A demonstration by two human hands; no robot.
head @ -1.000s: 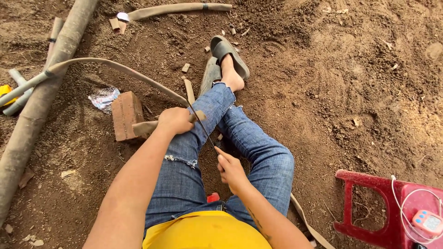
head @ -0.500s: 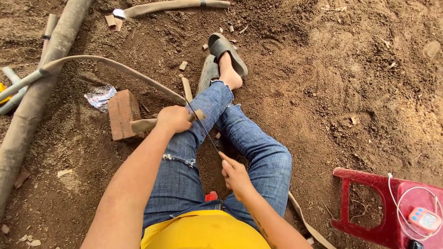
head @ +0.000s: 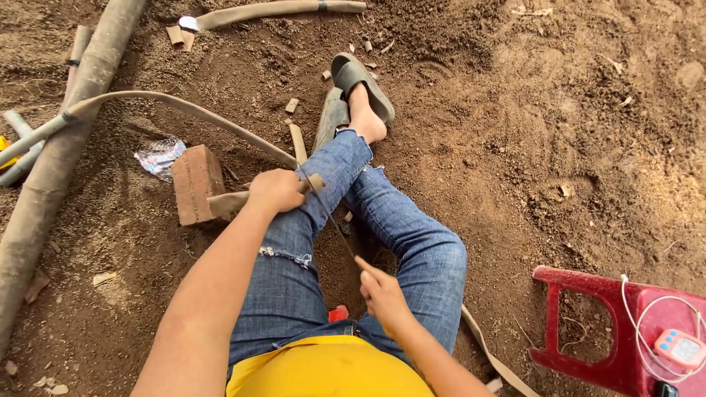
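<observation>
**Seated on the dirt, both hands on a bamboo strip and blade**

The person sits on bare earth with legs crossed at the ankles, in blue jeans (head: 412,242) and dark sandals (head: 364,88). The left hand (head: 276,190) is curled tight around a pale flat bamboo strip (head: 228,202), which lies across the left knee; a short end pokes out past the fingers toward the right. The right hand (head: 382,292) is lower, between the thighs, fingers pinched around the near end of a thin dark blade (head: 334,224) that runs up at a slant to meet the strip just beside the left hand. Whether the blade has entered the strip I cannot tell.

Just beyond the left hand's knuckles a red brick (head: 195,180) rests on the ground, the strip's far end touching it. Further out past the brick lies a crumpled shiny wrapper (head: 158,156). A long curved bamboo strip (head: 169,103) arcs from far left toward the left hand. A thick bamboo pole (head: 59,154) lies well away on the left hand's side. Off to the right of the right hand, well apart, stands a red plastic stool (head: 588,331) with a small pink device (head: 680,347) and a white cable on it
</observation>
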